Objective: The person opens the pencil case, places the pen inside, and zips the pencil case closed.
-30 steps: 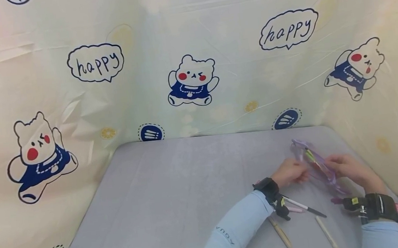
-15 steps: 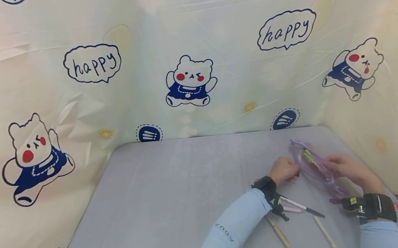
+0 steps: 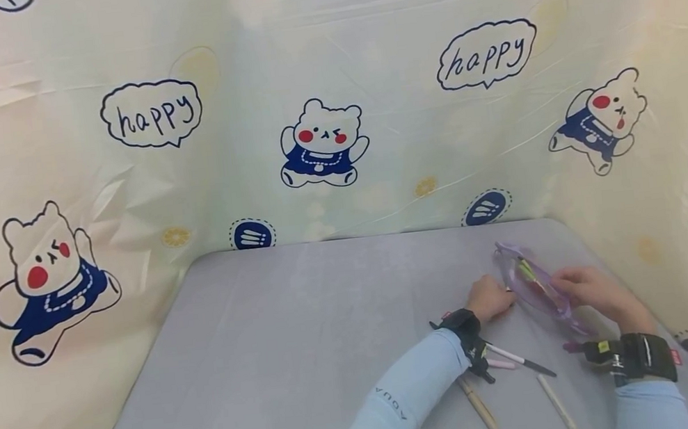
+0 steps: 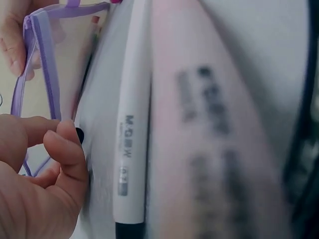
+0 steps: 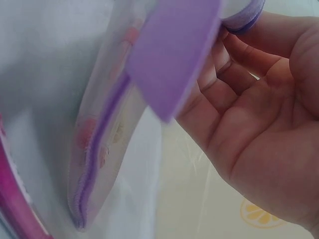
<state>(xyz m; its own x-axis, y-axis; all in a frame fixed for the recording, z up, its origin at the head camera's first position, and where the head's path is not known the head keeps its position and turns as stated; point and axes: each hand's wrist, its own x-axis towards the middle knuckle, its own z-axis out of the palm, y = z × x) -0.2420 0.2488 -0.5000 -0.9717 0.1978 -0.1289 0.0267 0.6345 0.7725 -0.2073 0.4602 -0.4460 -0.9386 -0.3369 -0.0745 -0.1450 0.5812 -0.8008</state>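
A see-through pencil case with purple zip edging [image 3: 532, 303] stands on its side at the right of the table, its mouth gaping toward my left hand. Green and reddish slim items [image 3: 527, 271] lie inside it. My right hand [image 3: 591, 293] grips its far right edge; in the right wrist view a purple flap [image 5: 174, 55] hides part of the fingers. Beside the mouth, my left hand [image 3: 488, 299] has curled fingers, pinching what looks like a pen. Only the pen's small black end [image 4: 80, 135] shows past the fingertips; the rest is hidden.
Near the left wrist lie a white pen with a dark end [image 3: 516, 357] and a pink pen [image 3: 501, 364]. Closer to me are a tan stick-like pen [image 3: 479, 406] and a pale one [image 3: 559, 405]. A magenta item [image 5: 17, 194] lies by the right wrist. A patterned curtain surrounds the table [image 3: 306, 330].
My left hand has drawn back leftward from the pencil case's mouth, then stays beside it. The mouth gapes wider than a second ago. My right hand keeps its grip. The head view has shifted slightly.
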